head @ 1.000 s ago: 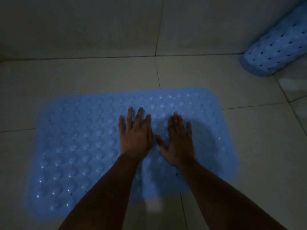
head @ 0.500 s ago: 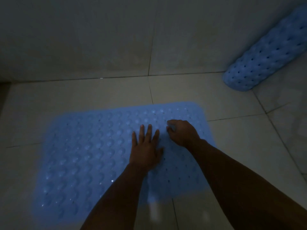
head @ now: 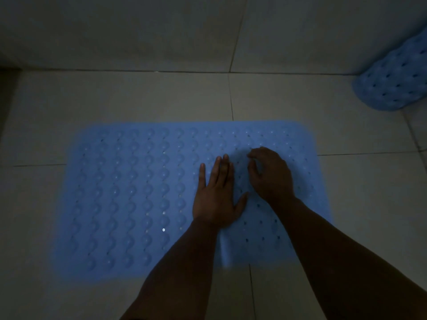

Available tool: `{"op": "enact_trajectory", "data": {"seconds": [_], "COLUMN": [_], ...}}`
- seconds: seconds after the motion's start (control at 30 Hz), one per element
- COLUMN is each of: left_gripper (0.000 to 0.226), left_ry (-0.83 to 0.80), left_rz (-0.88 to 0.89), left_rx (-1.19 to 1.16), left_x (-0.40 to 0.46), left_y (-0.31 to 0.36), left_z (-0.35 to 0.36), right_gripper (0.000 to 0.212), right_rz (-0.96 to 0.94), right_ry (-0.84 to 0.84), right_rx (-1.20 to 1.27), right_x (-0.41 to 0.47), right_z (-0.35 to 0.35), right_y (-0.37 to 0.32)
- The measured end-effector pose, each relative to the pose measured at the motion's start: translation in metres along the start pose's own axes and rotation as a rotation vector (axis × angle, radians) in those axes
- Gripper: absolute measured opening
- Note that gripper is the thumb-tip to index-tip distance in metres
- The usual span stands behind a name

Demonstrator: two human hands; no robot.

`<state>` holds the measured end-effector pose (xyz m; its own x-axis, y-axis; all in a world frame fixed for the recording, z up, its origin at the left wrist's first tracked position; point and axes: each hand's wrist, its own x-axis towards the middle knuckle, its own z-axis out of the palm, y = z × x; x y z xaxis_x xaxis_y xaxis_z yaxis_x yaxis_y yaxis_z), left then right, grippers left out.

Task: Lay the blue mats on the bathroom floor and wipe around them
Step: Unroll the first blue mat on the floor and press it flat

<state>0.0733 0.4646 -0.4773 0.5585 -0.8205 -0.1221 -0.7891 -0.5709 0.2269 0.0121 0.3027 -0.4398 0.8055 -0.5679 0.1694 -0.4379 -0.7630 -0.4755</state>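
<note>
A blue bubbled mat (head: 129,195) lies flat on the pale tiled floor, its long side running left to right. My left hand (head: 217,195) rests palm down on the mat's right half, fingers straight and pointing away from me. Just to its right, my right hand (head: 270,174) hovers or presses on the mat with its fingers curled down; it holds nothing that I can see. A second blue mat (head: 392,82), rolled up and dotted with holes, lies at the far right by the wall.
A tiled wall (head: 161,31) rises just beyond the mat, meeting the floor along a dark seam. Bare floor tiles (head: 369,204) surround the flat mat on all sides. The room is dim.
My right hand went from flat on the mat to curled fingers and shifted slightly right and away. My left hand stayed flat. The view tilted, so the rolled mat moved toward the right edge.
</note>
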Motion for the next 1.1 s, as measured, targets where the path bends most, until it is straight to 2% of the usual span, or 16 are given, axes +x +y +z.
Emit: {"op": "enact_trajectory", "data": {"seconds": [0.13, 0.23, 0.3, 0.33, 0.4, 0.53, 0.6, 0.67, 0.87, 1.1], "left_gripper": [0.098, 0.100, 0.087, 0.071, 0.048, 0.065, 0.069, 0.068, 0.060, 0.059], "left_ry": [-0.058, -0.155, -0.248, -0.257, -0.126, -0.008, 0.062, 0.120, 0.177, 0.217], "left_rz": [0.006, -0.014, -0.022, -0.045, -0.108, -0.250, -0.242, -0.224, -0.189, -0.204], "left_rx": [-0.022, -0.094, -0.176, -0.199, -0.140, -0.041, -0.022, -0.005, 0.054, 0.038], "left_x": [0.001, 0.005, 0.015, 0.018, 0.013, -0.022, -0.034, -0.043, -0.050, -0.038], "left_y": [-0.001, -0.005, -0.012, -0.020, -0.044, -0.092, -0.104, -0.114, -0.132, -0.149], "left_z": [0.000, -0.013, -0.041, -0.057, -0.086, -0.091, -0.080, -0.072, -0.045, -0.040], "right_gripper": [0.033, 0.047, 0.063, 0.068, 0.068, 0.068, 0.066, 0.075, 0.083, 0.086], "right_rz": [-0.029, 0.052, 0.149, 0.176, 0.160, 0.045, -0.001, -0.035, -0.075, -0.072], "right_ry": [-0.060, -0.228, -0.358, -0.398, -0.413, -0.466, -0.491, -0.484, -0.318, -0.327], "right_rx": [-0.044, -0.087, -0.124, -0.142, -0.181, -0.244, -0.254, -0.246, -0.348, -0.340], "right_x": [-0.011, -0.004, 0.008, 0.012, 0.016, 0.008, -0.004, -0.021, -0.047, -0.049], "right_z": [0.002, -0.014, -0.027, -0.031, -0.035, -0.007, 0.023, 0.054, 0.093, 0.098], "right_y": [-0.001, -0.020, -0.035, -0.043, -0.060, -0.101, -0.117, -0.126, -0.118, -0.115]}}
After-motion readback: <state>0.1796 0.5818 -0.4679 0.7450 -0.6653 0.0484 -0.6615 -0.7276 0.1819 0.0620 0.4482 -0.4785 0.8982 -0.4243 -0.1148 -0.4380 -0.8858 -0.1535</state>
